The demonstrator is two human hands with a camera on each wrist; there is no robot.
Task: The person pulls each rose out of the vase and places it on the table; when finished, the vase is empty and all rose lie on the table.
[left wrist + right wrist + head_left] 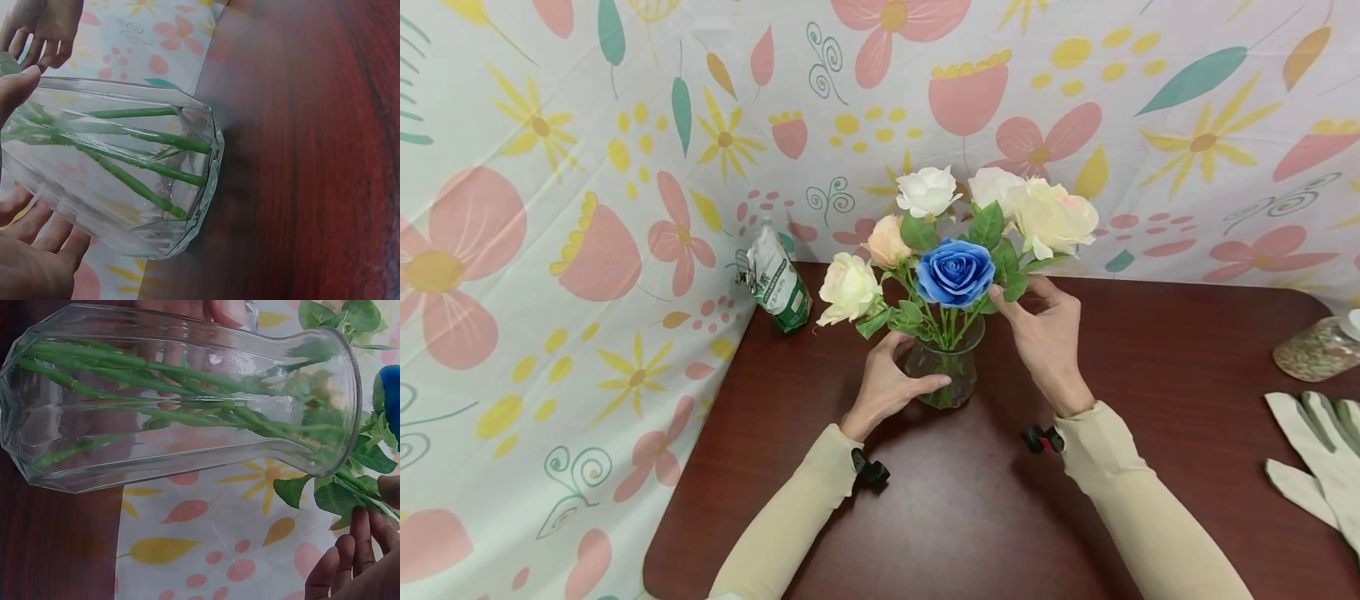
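Note:
A clear faceted glass vase (946, 392) stands on the table, its green stems (144, 169) visible through the wall. My left hand (891, 385) holds the vase, thumb across the front and fingers round the side. Above the rim spread a blue rose (955, 273), a peach rose (887, 242), a cream rose (850, 289) at left, white roses (927, 192) at the back and a large pale yellow rose (1057, 218) at right. My right hand (1047, 333) pinches a leafy stem (356, 482) just outside the rim, right of the blue rose.
A white and green packet (778, 283) stands at the table's back left. To the right are a jar (1317, 348) of dried bits and pale work gloves (1318, 458). Floral cloth (625, 417) hangs behind and left of the dark red table (940, 517).

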